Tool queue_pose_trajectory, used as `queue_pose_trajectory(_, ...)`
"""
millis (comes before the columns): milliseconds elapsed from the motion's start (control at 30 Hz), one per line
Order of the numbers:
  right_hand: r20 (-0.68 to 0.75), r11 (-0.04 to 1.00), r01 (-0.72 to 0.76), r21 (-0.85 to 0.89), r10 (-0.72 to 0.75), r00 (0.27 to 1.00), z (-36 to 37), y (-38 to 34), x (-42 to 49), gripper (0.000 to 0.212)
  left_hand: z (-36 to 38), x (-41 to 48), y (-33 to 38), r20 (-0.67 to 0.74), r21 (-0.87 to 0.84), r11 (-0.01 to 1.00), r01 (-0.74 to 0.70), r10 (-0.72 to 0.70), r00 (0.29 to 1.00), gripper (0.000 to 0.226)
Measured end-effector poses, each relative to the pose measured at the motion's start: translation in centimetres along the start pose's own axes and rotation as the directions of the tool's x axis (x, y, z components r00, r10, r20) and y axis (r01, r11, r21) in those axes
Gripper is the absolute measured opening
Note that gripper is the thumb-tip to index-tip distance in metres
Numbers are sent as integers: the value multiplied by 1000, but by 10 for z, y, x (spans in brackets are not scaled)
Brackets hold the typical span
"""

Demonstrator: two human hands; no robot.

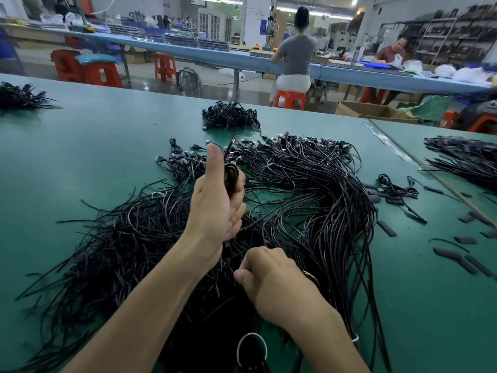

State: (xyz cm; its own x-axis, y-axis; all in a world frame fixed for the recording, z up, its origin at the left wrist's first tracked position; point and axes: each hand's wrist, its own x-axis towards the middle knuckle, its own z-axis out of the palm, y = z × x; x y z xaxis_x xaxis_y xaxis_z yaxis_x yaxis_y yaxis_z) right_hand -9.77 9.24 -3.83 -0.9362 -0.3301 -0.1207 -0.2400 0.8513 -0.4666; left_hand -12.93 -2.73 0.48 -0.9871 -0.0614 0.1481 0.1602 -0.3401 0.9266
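A big heap of loose black cables (309, 200) with plug ends spreads over the green table (94, 146). My left hand (215, 203) is raised above the heap, thumb up, its fingers curled round a small coiled bundle of black cable (231, 176) whose end sticks up past the thumb. My right hand (271, 284) is lower and nearer to me, fingers curled, pinching a cable that runs up toward the left hand. What its fingertips hold is partly hidden.
A tidy pile of coiled cables (231, 115) lies at the far edge, another pile (21, 96) at far left, more (462, 157) at right. Short black sleeve pieces (457, 254) are scattered on the right. A white ring (252, 348) lies near me. Two people sit at a blue bench (188, 52) behind.
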Motion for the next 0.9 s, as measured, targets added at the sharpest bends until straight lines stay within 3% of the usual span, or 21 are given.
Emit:
queue_pose_trajectory(133, -60, 997, -36, 73, 41, 997, -12, 3, -1, 26, 0, 1, 2, -4, 53, 998, 29, -29, 1000, 72)
queue_pose_trajectory(300, -14, 993, -62, 104, 64, 998, -21, 12, -1, 22, 0, 3, -1, 71, 28, 999, 18, -20, 997, 60)
queue_pose_trajectory(400, -39, 970, -49, 236, 60, 997, -29, 17, 1, 24, 0, 3, -3, 88, 32, 999, 14, -17, 996, 51)
queue_pose_trajectory(500, -117, 932, -39, 361, 87, 989, -40, 21, 0, 25, 3, 1, -4, 123, 73, 997, -30, 21, 992, 49)
queue_pose_trajectory(567, -247, 916, -26, 400, 135, 959, -45, 25, 0, 24, 4, 0, -5, 142, 75, 995, -62, 51, 989, 48)
queue_pose_trajectory(633, -457, 887, 32, 460, 205, 866, -50, 28, 0, 19, 6, -2, -4, 167, 78, 993, -86, 73, 983, 45)
queue_pose_trajectory(700, -663, 836, 161, 524, 282, 694, -55, 29, 0, 16, 8, -5, -2, 204, 78, 992, -97, 79, 976, 43)
queue_pose_trajectory(767, -758, 728, 333, 599, 382, 528, -59, 27, 0, 16, 10, -8, -1, 259, 81, 991, -105, 81, 963, 42)
queue_pose_trajectory(833, -766, 604, 476, 639, 451, 457, -60, 18, -1, 17, 14, -11, 0, 316, 110, 988, -112, 72, 946, 43)
queue_pose_trajectory(900, -771, 546, 545, 637, 446, 454, -59, 7, -4, 18, 18, -13, 0, 373, 138, 988, -75, 18, 928, 48)
